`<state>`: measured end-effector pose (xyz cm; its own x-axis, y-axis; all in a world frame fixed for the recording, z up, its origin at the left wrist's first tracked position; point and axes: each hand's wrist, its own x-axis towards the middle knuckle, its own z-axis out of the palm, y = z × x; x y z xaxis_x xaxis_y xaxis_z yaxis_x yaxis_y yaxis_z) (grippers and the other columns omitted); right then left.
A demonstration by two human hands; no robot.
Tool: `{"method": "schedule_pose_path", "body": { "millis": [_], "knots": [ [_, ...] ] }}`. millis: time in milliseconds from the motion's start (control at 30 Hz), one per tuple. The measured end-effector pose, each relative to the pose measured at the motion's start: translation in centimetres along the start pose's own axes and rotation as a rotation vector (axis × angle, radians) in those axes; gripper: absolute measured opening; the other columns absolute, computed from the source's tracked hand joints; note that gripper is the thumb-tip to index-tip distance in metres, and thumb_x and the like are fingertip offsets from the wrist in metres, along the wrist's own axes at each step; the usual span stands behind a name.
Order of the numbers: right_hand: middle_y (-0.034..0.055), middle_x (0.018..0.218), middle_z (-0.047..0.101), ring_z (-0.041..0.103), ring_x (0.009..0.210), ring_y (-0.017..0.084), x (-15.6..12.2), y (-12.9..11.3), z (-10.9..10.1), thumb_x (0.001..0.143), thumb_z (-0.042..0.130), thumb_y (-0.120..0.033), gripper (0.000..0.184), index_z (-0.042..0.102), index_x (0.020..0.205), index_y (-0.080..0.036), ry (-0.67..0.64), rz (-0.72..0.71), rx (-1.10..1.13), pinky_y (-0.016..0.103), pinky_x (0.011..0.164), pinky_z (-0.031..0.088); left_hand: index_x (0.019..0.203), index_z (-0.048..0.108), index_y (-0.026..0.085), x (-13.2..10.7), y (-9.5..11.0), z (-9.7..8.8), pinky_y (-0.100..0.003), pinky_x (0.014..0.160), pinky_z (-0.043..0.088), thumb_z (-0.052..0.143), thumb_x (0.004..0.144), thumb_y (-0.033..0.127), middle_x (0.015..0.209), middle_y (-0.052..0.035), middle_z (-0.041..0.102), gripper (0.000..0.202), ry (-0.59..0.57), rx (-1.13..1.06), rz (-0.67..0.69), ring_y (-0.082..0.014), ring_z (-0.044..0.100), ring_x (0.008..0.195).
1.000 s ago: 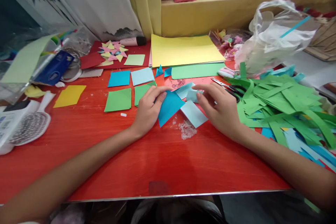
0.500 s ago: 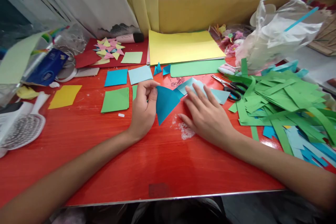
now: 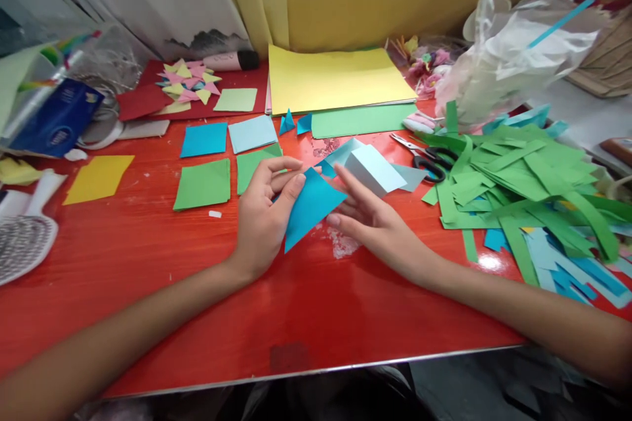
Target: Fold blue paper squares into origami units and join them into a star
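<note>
Item: blue paper triangle (image 3: 312,205), folded, long point toward us, on the red table (image 3: 296,302).

Position: it sits between our two hands, nearer the left. Our left hand (image 3: 263,214) is clamped on its left edge, thumb on top and fingers curled behind. Our right hand (image 3: 375,220) lies open just beside it, fingers straight and apart, with one fingertip at the right corner; we cannot tell whether it touches the paper.

Adjoining: a pale sheet (image 3: 376,170) with one fold raised, just beyond the right fingers. Scissors (image 3: 425,159) to its right, near the heap of green strips (image 3: 523,181). Two green squares (image 3: 202,184) left of the left hand. A yellow sheet (image 3: 336,77) at the far side, and a plastic bag (image 3: 508,46) at far right.

Changes from half a second ago: our right hand then lay palm down on the pale sheet; it has since drawn back toward the triangle, leaving that sheet uncovered. Our left hand keeps its hold, and the triangle has tilted slightly, its right corner lower.
</note>
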<state>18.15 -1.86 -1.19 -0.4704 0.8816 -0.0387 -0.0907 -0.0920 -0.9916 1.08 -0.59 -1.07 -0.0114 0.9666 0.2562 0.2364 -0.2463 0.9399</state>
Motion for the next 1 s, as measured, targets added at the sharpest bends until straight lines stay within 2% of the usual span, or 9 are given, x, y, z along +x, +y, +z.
{"method": "schedule_pose_path", "body": {
  "millis": [100,200,267,467,633,733,867,933,1000],
  "knots": [
    [0.0052,0.137,0.054,0.053,0.124,0.019,0.1,-0.6,-0.1,0.089,0.056,-0.038,0.061,0.035,0.145,-0.027,-0.076,0.100,0.110,0.038,0.104,0.046,0.108,0.052,0.025,-0.6,0.2,0.2,-0.026,0.082,0.056,0.056,0.089,0.035,0.100,-0.0012,0.069,0.021,-0.001,0.044,0.050,-0.0139,0.067,0.097],
    [0.0028,0.127,0.061,0.057,0.119,0.020,-0.4,-1.1,0.4,0.087,0.057,-0.044,0.048,0.053,0.132,-0.028,-0.209,0.089,0.100,0.037,0.100,0.049,0.107,0.054,0.026,-1.1,0.5,0.2,-0.027,0.086,0.055,0.057,0.089,0.030,0.105,-0.0003,0.067,0.020,0.037,0.137,0.158,-0.0124,0.065,0.100],
    [0.0017,0.128,0.060,0.057,0.118,0.018,-0.7,-1.0,0.8,0.086,0.060,-0.041,0.044,0.055,0.128,-0.029,-0.243,0.079,0.087,0.035,0.103,0.045,0.106,0.055,0.025,-1.3,0.6,0.2,-0.028,0.086,0.054,0.057,0.089,0.026,0.104,-0.0003,0.066,0.018,0.035,0.204,0.230,-0.0120,0.064,0.097],
    [0.0043,0.123,0.061,0.060,0.110,0.018,-0.2,-0.1,0.6,0.093,0.046,-0.045,0.038,0.055,0.125,-0.027,-0.121,0.132,0.334,0.036,0.097,0.047,0.098,0.058,0.022,-1.2,0.9,0.2,-0.025,0.079,0.053,0.056,0.088,0.017,0.095,0.0002,0.065,0.011,-0.013,0.284,0.362,-0.0099,0.061,0.087],
    [0.0007,0.103,0.063,0.059,0.092,0.014,-0.2,-0.4,0.3,0.082,0.066,-0.040,0.036,0.060,0.116,-0.028,-0.121,0.188,0.230,0.026,0.080,0.050,0.091,0.058,0.021,-0.9,0.8,0.2,-0.024,0.074,0.052,0.057,0.086,0.015,0.088,0.0007,0.063,0.008,0.031,0.377,0.421,-0.0100,0.059,0.082],
    [-0.0009,0.081,0.058,0.056,0.071,0.010,0.0,-0.4,0.3,0.088,0.057,-0.034,0.025,0.061,0.111,-0.024,-0.001,0.259,0.337,0.023,0.065,0.048,0.095,0.059,0.021,-0.5,0.6,0.2,-0.023,0.076,0.053,0.057,0.087,0.018,0.092,0.0008,0.063,0.009,0.021,0.287,0.288,-0.0095,0.060,0.084],
    [-0.0004,0.071,0.054,0.053,0.060,0.012,0.5,-0.6,0.2,0.089,0.052,-0.028,0.027,0.059,0.113,-0.019,0.149,0.268,0.415,0.026,0.054,0.048,0.093,0.060,0.021,-0.1,0.4,0.1,-0.022,0.075,0.054,0.059,0.087,0.024,0.092,0.0007,0.063,0.008,0.017,0.152,0.105,-0.0100,0.061,0.085],
    [-0.0010,0.067,0.050,0.051,0.055,0.013,0.6,-0.8,0.0,0.089,0.051,-0.031,0.027,0.058,0.113,-0.020,0.169,0.272,0.376,0.026,0.049,0.047,0.088,0.060,0.020,0.0,0.4,0.0,-0.022,0.073,0.053,0.059,0.087,0.024,0.088,0.0009,0.063,0.004,0.011,0.197,0.158,-0.0100,0.061,0.083],
    [-0.0014,0.065,0.048,0.049,0.052,0.013,0.6,-0.9,-0.2,0.089,0.051,-0.033,0.027,0.058,0.113,-0.022,0.179,0.275,0.329,0.026,0.045,0.045,0.085,0.060,0.020,0.1,0.4,-0.2,-0.024,0.074,0.053,0.058,0.087,0.020,0.085,0.0005,0.063,0.003,-0.007,0.310,0.318,-0.0107,0.060,0.082]
  ]
}}
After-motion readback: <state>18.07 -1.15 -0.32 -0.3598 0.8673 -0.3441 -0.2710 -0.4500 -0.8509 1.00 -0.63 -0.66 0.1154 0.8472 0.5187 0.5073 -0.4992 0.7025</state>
